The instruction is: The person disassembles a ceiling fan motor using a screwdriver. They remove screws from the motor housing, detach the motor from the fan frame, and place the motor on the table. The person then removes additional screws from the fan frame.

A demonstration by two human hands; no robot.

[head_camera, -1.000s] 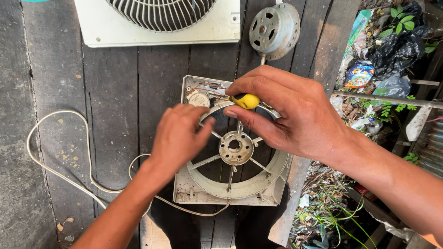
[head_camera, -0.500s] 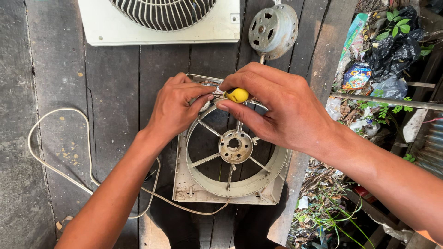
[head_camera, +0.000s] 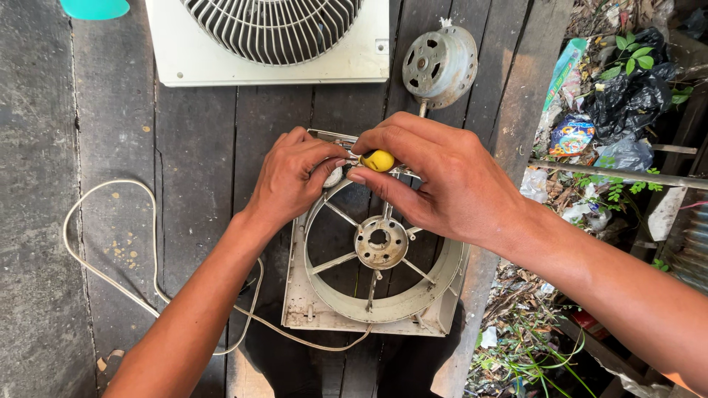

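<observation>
Above, on dark wooden planks (head_camera: pixel 110 110): white fan grille (head_camera: pixel 273 40) at the top edge, grey motor (head_camera: pixel 439 65) just right of it, teal object (head_camera: pixel 94 7) in the far top-left corner. White cord (head_camera: pixel 110 276) looped across the boards at left, running under the left forearm. Litter and green weeds (head_camera: pixel 612 110) beyond the planks on the right. In the middle, dirty white fan housing (head_camera: pixel 372 280), open ring with spokes and hub, nothing inside. Left hand (head_camera: pixel 291 180) over its top-left corner, fingers curled together on a small round part, mostly hidden. Right hand (head_camera: pixel 435 177) at the top edge, fingers pinched on a yellow-handled screwdriver (head_camera: pixel 378 160), tip hidden.
</observation>
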